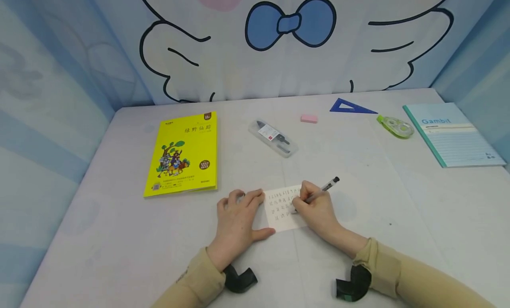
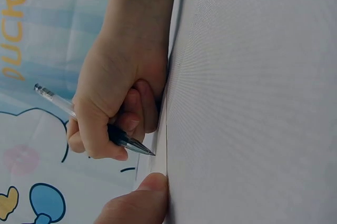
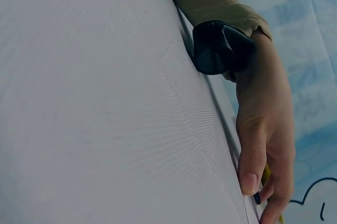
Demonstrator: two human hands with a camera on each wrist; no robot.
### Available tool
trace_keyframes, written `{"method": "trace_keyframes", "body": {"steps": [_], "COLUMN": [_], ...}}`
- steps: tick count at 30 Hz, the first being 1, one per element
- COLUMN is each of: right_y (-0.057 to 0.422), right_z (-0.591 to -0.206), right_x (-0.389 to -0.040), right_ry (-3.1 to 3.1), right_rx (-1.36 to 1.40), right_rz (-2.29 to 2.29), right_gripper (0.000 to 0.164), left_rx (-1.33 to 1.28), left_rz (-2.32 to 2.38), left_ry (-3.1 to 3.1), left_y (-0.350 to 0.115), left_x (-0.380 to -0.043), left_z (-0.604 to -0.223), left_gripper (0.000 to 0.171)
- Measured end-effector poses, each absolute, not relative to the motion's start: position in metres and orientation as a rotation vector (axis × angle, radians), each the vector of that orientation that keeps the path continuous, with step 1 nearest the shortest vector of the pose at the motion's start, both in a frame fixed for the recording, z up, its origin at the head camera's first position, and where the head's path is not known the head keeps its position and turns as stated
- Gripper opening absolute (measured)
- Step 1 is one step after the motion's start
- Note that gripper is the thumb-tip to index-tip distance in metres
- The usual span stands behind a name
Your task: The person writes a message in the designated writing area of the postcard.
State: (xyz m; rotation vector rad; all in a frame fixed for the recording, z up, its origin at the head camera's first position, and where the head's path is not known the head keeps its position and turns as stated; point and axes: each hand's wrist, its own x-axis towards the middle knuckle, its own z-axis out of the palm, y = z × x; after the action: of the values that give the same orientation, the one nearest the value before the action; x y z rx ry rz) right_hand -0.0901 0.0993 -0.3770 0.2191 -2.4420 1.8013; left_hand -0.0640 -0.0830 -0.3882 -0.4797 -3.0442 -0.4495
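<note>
A small sheet of paper (image 1: pixel 280 204) with rows of handwritten numbers lies on the table in the head view. My right hand (image 1: pixel 316 210) pinches a clear-barrelled pen (image 1: pixel 330 183), its tip low against the paper's lower rows. In the left wrist view the pen's dark grip and metal tip (image 2: pixel 145 148) point down at the sheet. My left hand (image 1: pixel 239 219) rests at the paper's left edge, fingers spread, thumb on the lower left corner. The right hand covers part of the sheet's right side.
A yellow book (image 1: pixel 183 153) lies to the left. Behind the paper are a clear case with a compass (image 1: pixel 272 137), a pink eraser (image 1: pixel 309 118) and a blue set square (image 1: pixel 350 107). Further right are a green correction tape (image 1: pixel 396 127) and a notebook (image 1: pixel 454 135).
</note>
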Motion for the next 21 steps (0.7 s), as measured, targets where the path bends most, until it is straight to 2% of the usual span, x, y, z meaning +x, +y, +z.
{"method": "trace_keyframes", "body": {"steps": [6, 13, 21], "right_y": [0.109, 0.112, 0.117], "right_z": [-0.397, -0.398, -0.396], "right_x": [-0.101, -0.102, -0.105], "right_ry": [-2.389, -2.367, -2.354], "right_rx": [0.146, 0.176, 0.048], "right_rz": [1.908, 1.984, 2.198], "right_gripper": [0.028, 0.026, 0.033], "left_rx": [-0.478, -0.501, -0.493], "left_rz": [-0.447, -0.442, -0.420], "left_ry": [-3.048, -3.030, -3.049], "left_y": [-0.083, -0.083, -0.083], "left_x": [-0.064, -0.064, -0.066], "left_z": [-0.389, -0.388, -0.389], "left_gripper": [0.076, 0.076, 0.077]}}
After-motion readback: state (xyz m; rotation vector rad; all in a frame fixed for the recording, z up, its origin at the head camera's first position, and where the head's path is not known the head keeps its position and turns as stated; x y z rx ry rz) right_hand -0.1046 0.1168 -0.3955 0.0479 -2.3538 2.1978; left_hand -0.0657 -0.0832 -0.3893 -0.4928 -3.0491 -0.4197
